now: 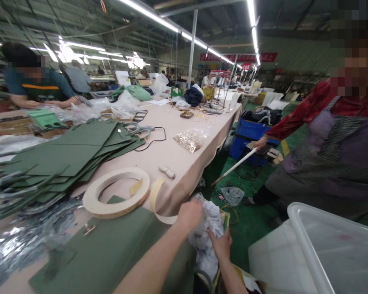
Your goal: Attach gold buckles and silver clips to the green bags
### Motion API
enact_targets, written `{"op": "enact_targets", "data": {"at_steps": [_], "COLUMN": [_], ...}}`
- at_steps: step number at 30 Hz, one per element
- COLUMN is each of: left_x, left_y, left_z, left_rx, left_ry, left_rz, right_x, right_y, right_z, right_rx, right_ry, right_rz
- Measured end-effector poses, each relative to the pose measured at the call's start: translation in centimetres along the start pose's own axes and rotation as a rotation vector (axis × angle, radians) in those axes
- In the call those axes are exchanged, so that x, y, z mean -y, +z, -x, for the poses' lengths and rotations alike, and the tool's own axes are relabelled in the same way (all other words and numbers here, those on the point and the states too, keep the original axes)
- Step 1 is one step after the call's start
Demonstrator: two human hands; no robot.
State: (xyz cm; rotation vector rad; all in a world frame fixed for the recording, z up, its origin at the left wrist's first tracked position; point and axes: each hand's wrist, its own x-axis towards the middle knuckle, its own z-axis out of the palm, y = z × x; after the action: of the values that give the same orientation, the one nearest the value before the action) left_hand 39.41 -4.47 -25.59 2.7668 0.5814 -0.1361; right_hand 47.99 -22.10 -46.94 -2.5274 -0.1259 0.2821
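Observation:
Just off the table's near edge, both hands are on a crumpled whitish bundle (210, 220) that looks like paper or cloth, partly wrapped in clear plastic. My left hand (190, 214) is closed at its upper left side, on the clear plastic. Lower down, my right hand (222, 245) grips the bundle from the right, thumb on top. Under it a yellowish box (225, 218) shows in part. Beside my left forearm a green flat panel (110, 245) lies on the table, with a large roll of masking tape (116, 209) resting partly over it. The tape's loose end curls toward my left hand.
A stack of green panels (67, 151) and glossy dark pieces (33, 228) lie left. A bag of small metal parts (188, 141) sits mid-table. At right, a person (325, 143) holds a long pole (236, 165) near a white plastic bin (276, 253). Another person (39, 81) works across the table.

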Motion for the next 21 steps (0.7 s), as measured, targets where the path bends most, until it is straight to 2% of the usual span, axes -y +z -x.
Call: {"op": "enact_targets", "data": {"at_steps": [3,7,11,14,18,21], "left_x": [-0.9,-1.7,-1.9,-1.8,-1.0,1.6], "left_y": [-2.3,-6.4,-10.3,-13.2,-18.8,-24.0], "left_z": [0.8,1.8,3.2,4.4,6.6,8.5], "left_rx": [-0.094,-0.229,-0.441,-0.553,-0.655,-0.876], "left_ry": [0.012,0.047,0.14,0.154,0.163,0.213], "left_rz": [0.062,0.186,0.628,0.953,1.398,1.493], "right_x": [-0.4,-1.7,-1.7,-1.3,-0.9,-0.7], "right_y": [1.2,2.0,1.7,1.2,0.6,0.3], "right_z": [0.3,0.9,1.7,2.2,2.6,2.8], "right_rx": [-0.003,-0.027,0.006,0.023,0.026,0.008], "right_ry": [0.01,0.013,0.051,0.077,0.105,0.11], "right_rz": [0.021,0.03,0.04,0.067,0.067,0.042]}}
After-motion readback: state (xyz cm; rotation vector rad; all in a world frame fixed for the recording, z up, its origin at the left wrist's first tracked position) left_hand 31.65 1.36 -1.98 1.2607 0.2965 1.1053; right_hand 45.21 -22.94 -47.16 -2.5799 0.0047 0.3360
